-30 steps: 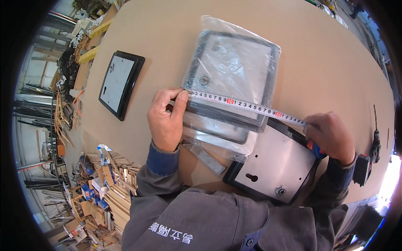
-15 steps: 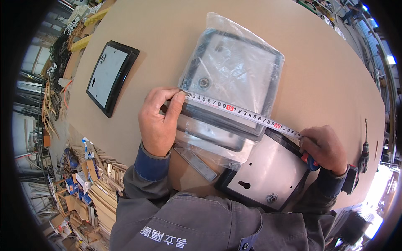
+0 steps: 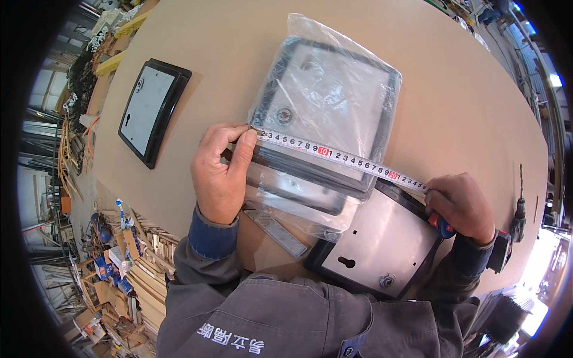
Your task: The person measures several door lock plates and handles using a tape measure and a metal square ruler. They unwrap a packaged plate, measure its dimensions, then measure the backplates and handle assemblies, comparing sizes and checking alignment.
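A white tape measure blade (image 3: 343,156) stretches across a black-framed panel (image 3: 334,89) wrapped in clear plastic. My left hand (image 3: 224,173) pinches the blade's end at the panel's left edge. In my right hand (image 3: 462,209) is the tape measure's red and blue case, mostly hidden by the fingers. A second wrapped panel (image 3: 292,190) shows partly beneath the first. Nearer me, an unwrapped black-framed panel (image 3: 376,244) has a keyhole slot and a round lock. A flat metal strip (image 3: 277,234) lies between my left forearm and that panel.
Another black-framed panel (image 3: 154,113) rests on the brown board tabletop (image 3: 215,53) at the left. A cordless drill (image 3: 510,238) with a long bit lies at the right edge. Stacked wood strips (image 3: 146,274) and cartons stand on the floor at lower left.
The view has shifted slightly, so the panels sit a little further left in it. Both hands keep the same hold, with the blade still stretched across the wrapped panel.
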Motion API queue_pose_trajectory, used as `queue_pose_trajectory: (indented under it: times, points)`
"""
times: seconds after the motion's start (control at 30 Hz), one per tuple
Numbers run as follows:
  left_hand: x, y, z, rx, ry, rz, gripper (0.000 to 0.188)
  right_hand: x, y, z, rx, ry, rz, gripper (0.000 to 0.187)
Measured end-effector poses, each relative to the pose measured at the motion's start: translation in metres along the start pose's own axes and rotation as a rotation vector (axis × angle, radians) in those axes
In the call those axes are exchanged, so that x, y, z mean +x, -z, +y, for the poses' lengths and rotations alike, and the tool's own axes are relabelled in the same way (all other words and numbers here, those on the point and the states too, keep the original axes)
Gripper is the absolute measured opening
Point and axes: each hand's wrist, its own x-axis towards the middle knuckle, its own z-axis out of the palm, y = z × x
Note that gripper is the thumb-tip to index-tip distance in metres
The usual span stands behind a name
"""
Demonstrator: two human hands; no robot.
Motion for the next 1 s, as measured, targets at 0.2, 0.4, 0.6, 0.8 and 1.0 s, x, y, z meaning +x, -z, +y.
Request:
queue_pose_trajectory:
  times: [0.2,0.4,0.6,0.8,1.0]
  points:
    - [0.0001,0.0032,0.0025,0.045,0.000,-0.033,0.018,-0.0003,0.0003,0.0004,0.013,-0.028,-0.006,0.023]
    - [0.0009,0.0005,0.0017,0.013,-0.018,0.000,0.013,0.0002,0.0006,0.0001,0.016,-0.027,-0.009,0.024]
    - [0.0009,-0.0003,0.0016,-0.008,-0.027,0.007,0.013,-0.0002,0.0008,0.0005,0.028,-0.035,-0.014,0.022]
    - [0.0009,0.0008,0.0026,0.010,-0.036,0.023,0.011,-0.0010,0.0017,-0.0026,-0.006,0.004,-0.015,0.015]
    - [0.0017,0.0033,0.0071,0.011,-0.023,0.021,0.012,-0.0016,-0.0012,-0.0036,0.079,0.005,-0.011,0.013]
